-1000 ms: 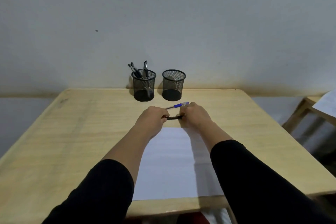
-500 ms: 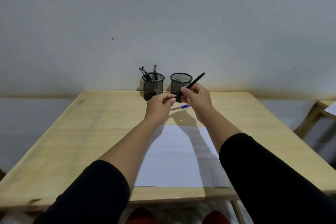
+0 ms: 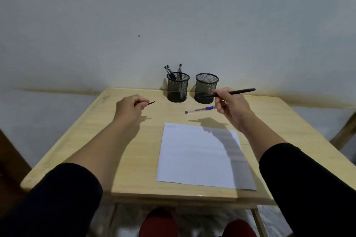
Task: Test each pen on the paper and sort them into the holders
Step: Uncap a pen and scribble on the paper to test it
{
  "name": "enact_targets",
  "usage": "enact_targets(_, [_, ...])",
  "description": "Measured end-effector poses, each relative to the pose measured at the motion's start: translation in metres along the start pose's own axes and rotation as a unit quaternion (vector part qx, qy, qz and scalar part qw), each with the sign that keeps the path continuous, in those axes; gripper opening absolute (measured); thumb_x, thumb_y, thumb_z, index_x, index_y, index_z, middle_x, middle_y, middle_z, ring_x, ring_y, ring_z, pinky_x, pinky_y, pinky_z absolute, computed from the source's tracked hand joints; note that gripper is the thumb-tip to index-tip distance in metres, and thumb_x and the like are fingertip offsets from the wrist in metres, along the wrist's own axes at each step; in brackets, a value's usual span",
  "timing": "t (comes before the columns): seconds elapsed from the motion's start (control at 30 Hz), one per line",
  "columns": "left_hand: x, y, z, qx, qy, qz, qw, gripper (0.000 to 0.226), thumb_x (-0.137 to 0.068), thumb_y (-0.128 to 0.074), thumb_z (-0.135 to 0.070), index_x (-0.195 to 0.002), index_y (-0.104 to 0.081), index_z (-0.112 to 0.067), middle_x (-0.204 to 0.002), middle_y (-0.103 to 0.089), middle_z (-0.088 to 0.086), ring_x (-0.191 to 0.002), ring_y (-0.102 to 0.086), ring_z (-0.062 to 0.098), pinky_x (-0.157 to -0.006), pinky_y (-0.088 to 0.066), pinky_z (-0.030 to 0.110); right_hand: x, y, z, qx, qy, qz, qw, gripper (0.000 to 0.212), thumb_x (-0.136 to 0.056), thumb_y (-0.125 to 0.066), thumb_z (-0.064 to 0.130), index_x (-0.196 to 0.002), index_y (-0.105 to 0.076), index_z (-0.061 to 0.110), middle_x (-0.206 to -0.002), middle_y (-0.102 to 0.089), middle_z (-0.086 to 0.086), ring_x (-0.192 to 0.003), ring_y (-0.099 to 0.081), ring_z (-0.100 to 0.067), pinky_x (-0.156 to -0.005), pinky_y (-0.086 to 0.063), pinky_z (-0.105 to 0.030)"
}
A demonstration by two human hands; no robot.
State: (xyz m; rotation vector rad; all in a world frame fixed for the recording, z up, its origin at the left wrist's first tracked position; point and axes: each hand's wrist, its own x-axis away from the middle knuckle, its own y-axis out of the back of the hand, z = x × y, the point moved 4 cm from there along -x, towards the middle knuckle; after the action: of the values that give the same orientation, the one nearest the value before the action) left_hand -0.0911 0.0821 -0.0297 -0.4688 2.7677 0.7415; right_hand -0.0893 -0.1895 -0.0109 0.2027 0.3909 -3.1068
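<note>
Uncapped black pen (image 3: pixel 234 92) pinched in right hand (image 3: pixel 230 107) above table (image 3: pixel 119 159), cap (image 3: pixel 151 103) pinched in left hand (image 3: pixel 130 108); paper (image 3: pixel 192 156) near, blue pen (image 3: pixel 200 109) untested, left holder (image 3: pixel 178 87) holds pens, right holder (image 3: pixel 206 86) looks empty.

A black pen (image 3: pixel 229 93) is held level above a blue pen (image 3: pixel 200 109) lying before two mesh holders (image 3: pixel 206 87) and paper (image 3: pixel 200 156).
</note>
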Motion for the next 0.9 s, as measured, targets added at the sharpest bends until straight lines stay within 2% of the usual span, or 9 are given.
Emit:
enact_targets(0.1, [0.001, 0.005, 0.015, -0.032, -0.006, 0.033, 0.999, 0.016, -0.089, -0.055, -0.006, -0.094, -0.069, -0.013, -0.094, -0.063, 0.002, -0.077, -0.054, 0.008, -0.049, -0.033, -0.006, 0.000, 0.003, -0.011, 0.009, -0.040, 0.012, 0.999, 0.019, -0.094, -0.046, 0.007, -0.080, -0.060, 0.006, -0.049, -0.055, -0.001, -0.036, -0.046, -0.009, -0.036, -0.035, -0.016])
enact_targets(0.27, [0.010, -0.031, 0.027, -0.078, -0.023, 0.123, 0.989, 0.016, -0.088, -0.056, -0.011, -0.092, -0.070, -0.017, -0.087, -0.066, -0.002, -0.073, -0.054, 0.001, -0.058, -0.033, 0.004, 0.000, -0.025, -0.043, 0.035, -0.100, 0.074, 0.992, 0.019, -0.094, -0.047, 0.014, -0.093, -0.065, 0.006, -0.063, -0.066, -0.003, -0.049, -0.057, -0.010, -0.046, -0.045, -0.015])
enact_targets(0.33, [0.011, -0.041, 0.037, -0.128, -0.039, 0.147, 0.980, 0.017, -0.088, -0.056, -0.013, -0.096, -0.071, -0.018, -0.094, -0.070, 0.001, -0.083, -0.059, 0.010, -0.065, -0.036, 0.007, -0.002, -0.028, -0.053, 0.087, -0.088, 0.082, 0.989, 0.014, -0.093, -0.053, 0.014, -0.085, -0.063, 0.008, -0.061, -0.062, -0.002, -0.050, -0.053, -0.013, -0.047, -0.042, -0.018])
enact_targets(0.4, [0.013, -0.046, 0.044, -0.157, -0.058, 0.151, 0.974, 0.019, -0.089, -0.056, -0.015, -0.101, -0.071, -0.019, -0.103, -0.072, 0.000, -0.102, -0.059, 0.018, -0.081, -0.039, 0.018, -0.004, -0.030, -0.061, 0.139, -0.073, 0.084, 0.984, 0.015, -0.090, -0.058, 0.015, -0.078, -0.058, 0.008, -0.051, -0.055, 0.002, -0.050, -0.045, -0.015, -0.048, -0.035, -0.022])
enact_targets(0.47, [0.016, -0.044, 0.043, -0.157, -0.072, 0.124, 0.977, 0.023, -0.088, -0.057, -0.020, -0.109, -0.068, -0.021, -0.108, -0.071, -0.001, -0.113, -0.054, 0.018, -0.088, -0.037, 0.022, -0.007, -0.032, -0.068, 0.158, -0.074, 0.094, 0.980, 0.012, -0.090, -0.059, 0.014, -0.083, -0.061, 0.005, -0.049, -0.053, 0.001, -0.048, -0.043, -0.016, -0.047, -0.035, -0.022])
enact_targets(0.53, [0.021, -0.042, 0.037, -0.157, -0.100, 0.087, 0.979, 0.027, -0.088, -0.058, -0.025, -0.113, -0.065, -0.021, -0.110, -0.069, -0.002, -0.118, -0.048, 0.016, -0.089, -0.032, 0.019, -0.007, -0.036, -0.072, 0.167, -0.078, 0.113, 0.976, 0.012, -0.090, -0.057, 0.009, -0.093, -0.066, 0.003, -0.054, -0.056, -0.003, -0.045, -0.046, -0.013, -0.046, -0.040, -0.019])
enact_targets(0.6, [0.029, -0.043, 0.030, -0.166, -0.128, 0.081, 0.974, 0.028, -0.086, -0.059, -0.029, -0.113, -0.065, -0.022, -0.112, -0.067, -0.003, -0.116, -0.047, 0.014, -0.088, -0.029, 0.017, -0.008, -0.038, -0.074, 0.192, -0.070, 0.123, 0.971, 0.015, -0.088, -0.055, 0.003, -0.096, -0.068, 0.001, -0.059, -0.056, -0.005, -0.046, -0.046, -0.010, -0.043, -0.038, -0.014])
enact_targets(0.77, [0.044, -0.049, 0.030, -0.184, -0.148, 0.120, 0.964, 0.029, -0.081, -0.066, -0.034, -0.107, -0.068, -0.022, -0.108, -0.068, -0.008, -0.110, -0.048, 0.012, -0.085, -0.028, 0.016, -0.017, -0.042, -0.084, 0.228, -0.059, 0.153, 0.960, 0.013, -0.087, -0.055, 0.000, -0.081, -0.065, 0.004, -0.050, -0.047, 0.000, -0.041, -0.036, -0.005, -0.040, -0.028, -0.012])
enact_targets(0.9, [0.041, -0.050, 0.034, -0.192, -0.136, 0.135, 0.962, 0.030, -0.079, -0.067, -0.037, -0.106, -0.070, -0.022, -0.110, -0.068, -0.008, -0.112, -0.050, 0.011, -0.089, -0.032, 0.017, -0.017, -0.043, -0.089, 0.227, -0.045, 0.162, 0.959, 0.016, -0.091, -0.047, 0.002, -0.079, -0.057, -0.001, -0.061, -0.046, -0.020, -0.039, -0.030, -0.014, -0.039, -0.029, -0.016])
